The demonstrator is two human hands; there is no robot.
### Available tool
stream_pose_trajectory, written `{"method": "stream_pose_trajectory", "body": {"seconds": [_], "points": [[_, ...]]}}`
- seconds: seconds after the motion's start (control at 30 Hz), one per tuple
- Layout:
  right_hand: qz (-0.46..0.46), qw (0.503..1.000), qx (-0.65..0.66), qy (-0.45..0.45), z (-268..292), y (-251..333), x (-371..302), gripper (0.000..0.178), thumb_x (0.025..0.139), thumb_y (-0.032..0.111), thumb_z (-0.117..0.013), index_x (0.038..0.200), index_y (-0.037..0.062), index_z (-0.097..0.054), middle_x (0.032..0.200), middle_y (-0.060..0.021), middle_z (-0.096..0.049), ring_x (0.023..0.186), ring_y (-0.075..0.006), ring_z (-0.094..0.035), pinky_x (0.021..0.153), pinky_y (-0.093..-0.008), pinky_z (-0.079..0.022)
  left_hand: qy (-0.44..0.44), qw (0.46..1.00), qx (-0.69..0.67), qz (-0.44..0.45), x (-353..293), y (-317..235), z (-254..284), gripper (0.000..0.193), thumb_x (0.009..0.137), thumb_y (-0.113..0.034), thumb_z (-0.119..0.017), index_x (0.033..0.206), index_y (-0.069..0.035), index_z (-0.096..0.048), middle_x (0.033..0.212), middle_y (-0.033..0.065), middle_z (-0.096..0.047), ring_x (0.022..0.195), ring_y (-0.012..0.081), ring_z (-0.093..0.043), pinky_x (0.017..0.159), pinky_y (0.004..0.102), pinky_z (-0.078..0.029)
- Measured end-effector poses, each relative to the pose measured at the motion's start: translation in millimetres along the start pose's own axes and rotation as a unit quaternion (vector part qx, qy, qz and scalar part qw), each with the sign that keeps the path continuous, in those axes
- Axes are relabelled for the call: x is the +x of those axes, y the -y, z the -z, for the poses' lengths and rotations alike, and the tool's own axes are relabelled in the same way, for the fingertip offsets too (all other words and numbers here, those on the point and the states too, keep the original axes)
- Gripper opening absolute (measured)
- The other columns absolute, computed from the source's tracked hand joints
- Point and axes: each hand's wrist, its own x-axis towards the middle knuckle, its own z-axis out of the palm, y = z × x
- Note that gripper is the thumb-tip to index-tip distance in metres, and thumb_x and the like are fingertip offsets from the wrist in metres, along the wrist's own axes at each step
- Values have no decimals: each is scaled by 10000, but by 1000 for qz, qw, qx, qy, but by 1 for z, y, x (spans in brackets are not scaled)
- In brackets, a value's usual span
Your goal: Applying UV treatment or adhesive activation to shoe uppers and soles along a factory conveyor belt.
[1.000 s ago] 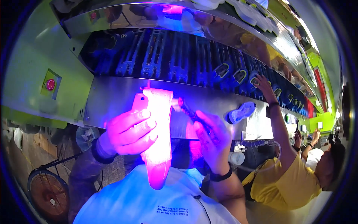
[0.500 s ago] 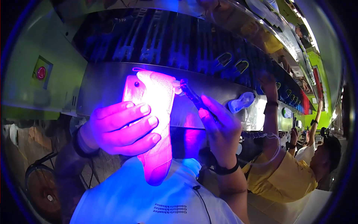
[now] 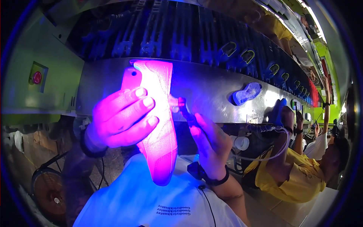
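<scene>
Under violet-pink light, a worker's left hand (image 3: 121, 115) is wrapped around a shoe upper (image 3: 158, 117) on its smooth last (image 3: 131, 78), held above the metal counter (image 3: 208, 85), heel toward the far edge, toe out past the near edge; the grip on one flank seemingly leaves the opposite side free for the brush (image 3: 185, 109); the right hand (image 3: 213, 143) is closed on that slim, dark handle, its pale tip appearing to meet the shoe's side; the upper looks finely textured, tapering to a rounded, smoother toe; a bluish, waisted sole (image 3: 247, 94) lies between the counter's edges, well apart from the shoe; dark, ribbed racking (image 3: 151, 41) runs along the far edge.
</scene>
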Motion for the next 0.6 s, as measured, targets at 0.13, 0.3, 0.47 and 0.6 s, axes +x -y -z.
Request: {"method": "stream_pose_trajectory", "body": {"seconds": [0.13,0.3,0.47,0.6], "points": [[18,997,46,51,19,-8,-9,313,904,50,-737,1214,13,-719,1103,-162,-746,951,-212,-711,862,-308,-533,-2,1000,-6,4,3,2,-2,385,741,-101,-829,1098,-121,-685,1116,96,-720,1031,297,-723,858,399,-625],[51,993,-102,-31,9,4,24,333,888,26,-737,1217,74,-737,1061,-152,-747,804,-218,-703,719,-326,-546,-1,998,-13,-63,3,-4,-7,418,724,-101,-843,1111,-102,-683,1118,107,-718,1015,325,-722,846,411,-626],[61,997,-40,-3,10,1,15,337,872,33,-758,1206,69,-739,1064,-143,-752,848,-210,-719,763,-306,-553,-5,1000,4,-2,5,-1,0,405,718,-84,-835,1099,-84,-697,1133,118,-714,1041,332,-713,859,421,-625],[25,998,-5,56,20,2,8,334,867,38,-761,1200,50,-739,1090,-142,-756,900,-216,-727,828,-305,-552,10,1000,10,0,2,7,0,374,714,-82,-824,1076,-76,-730,1146,125,-713,1080,339,-702,891,433,-616]]}}
